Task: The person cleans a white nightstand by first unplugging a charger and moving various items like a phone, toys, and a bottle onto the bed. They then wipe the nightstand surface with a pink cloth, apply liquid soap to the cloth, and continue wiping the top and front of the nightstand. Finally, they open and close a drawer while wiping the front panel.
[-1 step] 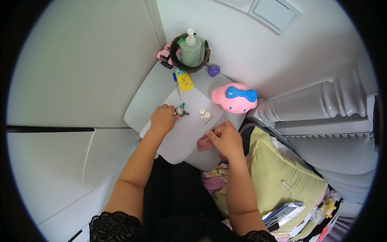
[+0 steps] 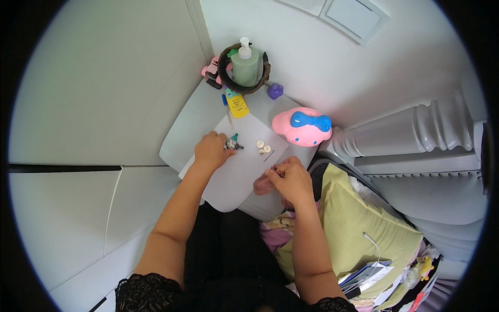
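Note:
My left hand [image 2: 210, 152] rests on the white sheet [image 2: 228, 192], its fingers closed on the edge of a small ornament [image 2: 233, 142]. The ornament has a teal, pointed top and a dark, sparkly body; part of it is hidden by the fingers. To the right, my right hand [image 2: 293, 181] pinches a fuzzy dusty-pink cloth [image 2: 264, 185], which hangs over the sheet's right edge. Between the hands, a little farther off, lie several shiny round discs [image 2: 260, 144], maybe buttons or coins. A short thin dark stick [image 2: 269, 155] lies beside them.
The grey table [image 2: 182, 130] stands in a corner. At its back are a pump bottle [image 2: 245, 67] in a dark round basket [image 2: 224, 73], a pink toy vehicle [image 2: 212, 72], a yellow tube [image 2: 237, 105], a purple piece [image 2: 275, 91] and a pink-and-blue figure [image 2: 297, 127]. A green pillow [image 2: 348, 218] lies right.

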`<action>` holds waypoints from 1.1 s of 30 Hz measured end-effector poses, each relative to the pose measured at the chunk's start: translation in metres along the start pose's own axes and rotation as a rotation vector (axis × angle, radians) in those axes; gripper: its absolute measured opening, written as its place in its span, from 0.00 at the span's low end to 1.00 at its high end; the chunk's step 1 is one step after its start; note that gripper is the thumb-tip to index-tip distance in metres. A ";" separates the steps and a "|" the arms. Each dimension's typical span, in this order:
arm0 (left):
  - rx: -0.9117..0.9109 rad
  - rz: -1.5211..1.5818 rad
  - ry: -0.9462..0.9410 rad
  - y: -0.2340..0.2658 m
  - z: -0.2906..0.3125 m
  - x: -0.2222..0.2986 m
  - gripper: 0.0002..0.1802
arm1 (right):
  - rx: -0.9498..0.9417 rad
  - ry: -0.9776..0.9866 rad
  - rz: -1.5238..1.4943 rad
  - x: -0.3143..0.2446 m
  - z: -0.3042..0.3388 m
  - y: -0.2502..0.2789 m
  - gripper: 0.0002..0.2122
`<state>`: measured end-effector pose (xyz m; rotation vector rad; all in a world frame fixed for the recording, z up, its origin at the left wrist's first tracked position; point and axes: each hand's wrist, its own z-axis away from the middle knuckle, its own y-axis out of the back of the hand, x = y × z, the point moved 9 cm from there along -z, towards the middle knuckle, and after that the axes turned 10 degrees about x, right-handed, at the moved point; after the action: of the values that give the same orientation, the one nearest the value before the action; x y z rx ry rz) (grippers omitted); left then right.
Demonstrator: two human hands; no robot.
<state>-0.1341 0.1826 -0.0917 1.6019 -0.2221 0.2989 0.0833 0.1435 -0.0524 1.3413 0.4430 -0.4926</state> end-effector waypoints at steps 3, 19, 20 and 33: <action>0.163 0.237 -0.125 0.007 -0.042 0.039 0.18 | 0.021 0.004 -0.023 -0.002 0.000 -0.001 0.13; 0.554 0.693 -0.379 -0.005 -0.079 0.081 0.14 | 0.128 -0.018 -0.254 0.002 0.010 0.004 0.12; 0.520 0.839 -0.312 0.009 -0.061 0.072 0.13 | 0.151 -0.032 -0.326 0.005 0.010 0.008 0.12; 0.066 1.722 0.194 0.047 0.084 0.027 0.28 | 0.050 0.246 -0.723 -0.067 0.018 -0.017 0.11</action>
<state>-0.1195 0.0976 -0.0419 1.0357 -1.4208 1.7418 0.0192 0.1289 -0.0254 1.2706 1.1408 -0.9374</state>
